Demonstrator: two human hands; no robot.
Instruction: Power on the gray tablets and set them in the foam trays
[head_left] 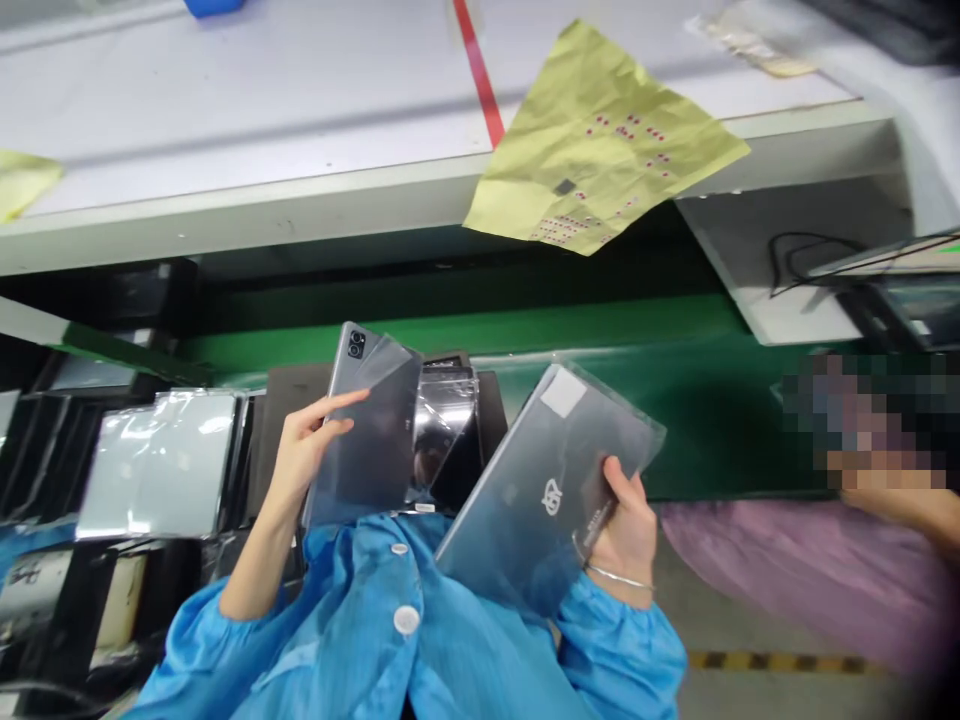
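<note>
My right hand (626,530) grips a grey-blue tablet (517,510) in a clear plastic sleeve, thumb over its back and the other fingers mostly hidden beneath. This tablet is tilted, showing a white logo and a white sticker near one corner. On the left, my left hand (315,440) holds the edge of a second grey tablet (367,440), its back and twin camera facing me. Index finger and thumb lie apart on its back, while the remaining fingers are hidden. Loose clear film covers its upper part. Between the two stand glossy wrapped tablets (448,430).
Several wrapped tablets (161,460) stand in rows at left. A white shelf (300,120) crosses above the green surface (607,340), with yellow marked paper (607,150) hanging over its edge. At right, another person's forearm (907,500) and purple sleeve (810,570) reach in.
</note>
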